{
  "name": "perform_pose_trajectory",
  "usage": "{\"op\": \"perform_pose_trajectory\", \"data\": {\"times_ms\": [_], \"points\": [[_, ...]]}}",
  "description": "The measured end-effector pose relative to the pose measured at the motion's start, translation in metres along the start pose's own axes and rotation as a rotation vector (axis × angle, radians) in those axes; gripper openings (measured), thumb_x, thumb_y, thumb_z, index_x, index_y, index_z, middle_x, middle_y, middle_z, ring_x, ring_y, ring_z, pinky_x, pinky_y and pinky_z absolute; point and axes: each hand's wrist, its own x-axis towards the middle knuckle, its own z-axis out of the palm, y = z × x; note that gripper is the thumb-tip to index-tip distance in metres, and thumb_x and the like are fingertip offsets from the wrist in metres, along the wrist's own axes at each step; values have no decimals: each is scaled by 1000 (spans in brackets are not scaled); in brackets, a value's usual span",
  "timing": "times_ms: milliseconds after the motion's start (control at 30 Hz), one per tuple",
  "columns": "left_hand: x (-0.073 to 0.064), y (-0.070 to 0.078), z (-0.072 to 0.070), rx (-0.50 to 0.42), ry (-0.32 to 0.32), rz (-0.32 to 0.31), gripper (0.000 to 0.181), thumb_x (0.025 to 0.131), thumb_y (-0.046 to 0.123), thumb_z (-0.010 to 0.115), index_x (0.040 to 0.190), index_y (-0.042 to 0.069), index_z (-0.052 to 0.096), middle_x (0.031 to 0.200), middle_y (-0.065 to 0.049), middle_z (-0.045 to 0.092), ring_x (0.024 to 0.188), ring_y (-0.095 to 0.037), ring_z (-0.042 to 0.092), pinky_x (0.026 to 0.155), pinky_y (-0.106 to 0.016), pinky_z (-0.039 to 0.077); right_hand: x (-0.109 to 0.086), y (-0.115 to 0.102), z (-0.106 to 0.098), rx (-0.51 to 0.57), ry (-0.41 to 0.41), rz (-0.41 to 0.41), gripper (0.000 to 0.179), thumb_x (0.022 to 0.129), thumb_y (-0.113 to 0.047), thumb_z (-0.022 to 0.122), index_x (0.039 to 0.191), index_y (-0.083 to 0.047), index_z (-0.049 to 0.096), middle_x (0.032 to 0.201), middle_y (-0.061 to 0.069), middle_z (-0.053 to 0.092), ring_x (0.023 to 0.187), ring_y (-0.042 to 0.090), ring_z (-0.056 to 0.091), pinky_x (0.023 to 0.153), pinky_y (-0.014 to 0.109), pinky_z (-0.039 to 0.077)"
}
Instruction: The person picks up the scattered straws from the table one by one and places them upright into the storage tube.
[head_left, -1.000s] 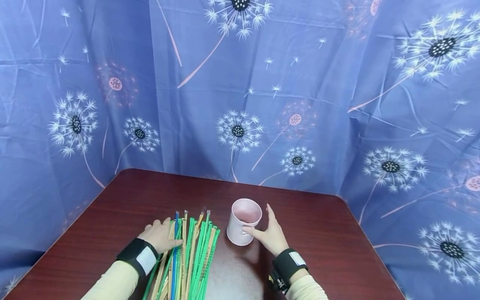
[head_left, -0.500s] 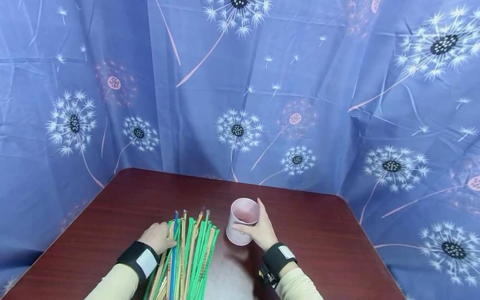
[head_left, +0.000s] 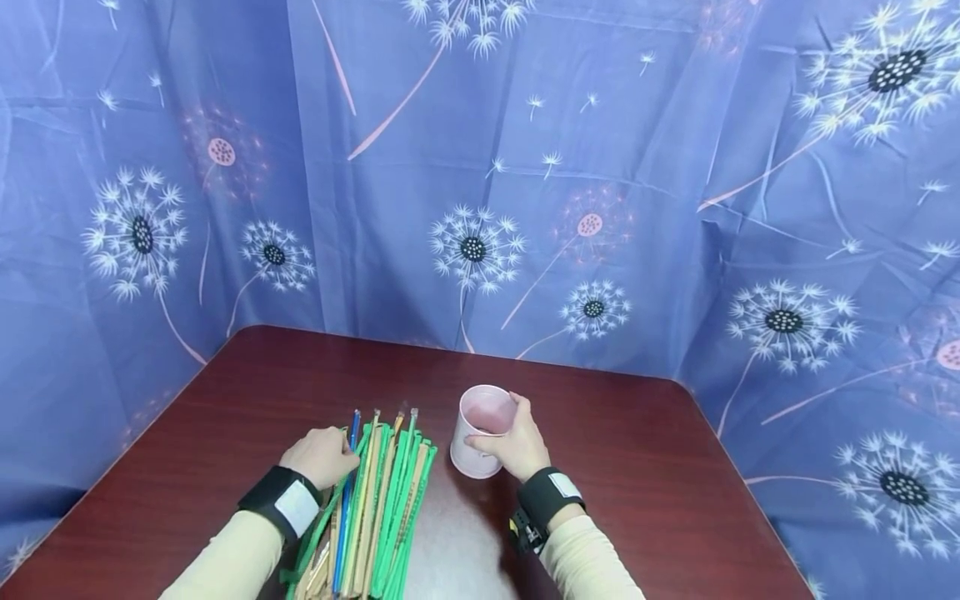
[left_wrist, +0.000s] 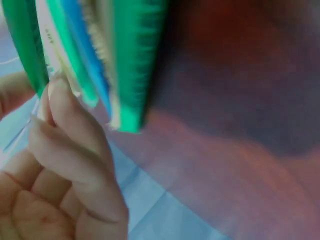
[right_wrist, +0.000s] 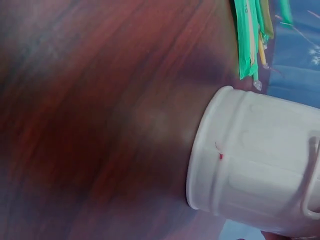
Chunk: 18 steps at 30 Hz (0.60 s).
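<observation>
Fingers of my left hand (head_left: 318, 458) are pinching one slim, flat green-wrapped stick (left_wrist: 26, 42) by its end, at the edge of a loose green, tan and blue bundle (head_left: 392, 500); my right hand (head_left: 519, 443) is gripping the upright pale-pink round cup (head_left: 465, 454) near its rim. I'm judging the stick light, stiff, slick, needing a firm end pinch; the cup rigid, suiting a side hold.

Bright head view, pale glare on the tabletop (head_left: 453, 537), soft shadows, blurry left wrist view

R-wrist: cup (right_wrist: 265, 160) cut @ R edge | L-wrist: sticks (left_wrist: 134, 70) cut @ top, tbl (left_wrist: 210, 165) blurred
</observation>
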Motion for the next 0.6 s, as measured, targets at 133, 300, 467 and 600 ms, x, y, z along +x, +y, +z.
{"op": "perform_pose_trajectory", "data": {"times_ms": [133,300,467,600], "points": [[1,18,-12,-26,38,12,27,81,16,65,56,14,53,49,5,40,45,-14,40,47,-30,29,3,-3,-1,-30,-14,37,105,62,-42,88,146,-5,37,126,21,64,107,37,63,90,58,49],[2,35,-18,-49,82,55,15,81,18,70,86,4,73,73,-2,67,65,-17,60,62,-40,51,2,-5,1,-70,-23,60,107,61,-46,87,146,-7,37,124,20,65,104,37,63,87,57,49],[0,58,-21,-155,129,94,26,83,13,67,104,1,74,84,-4,73,72,-16,65,68,-41,54,2,-5,1,-117,-15,58,105,60,-46,87,144,-6,38,123,21,66,101,38,64,85,57,50],[-1,76,-26,-261,204,159,28,84,15,69,108,1,74,85,-3,73,74,-14,65,71,-40,55,4,-7,1,-112,-9,47,104,60,-44,87,144,-6,38,123,22,66,102,39,63,85,58,49]]}}
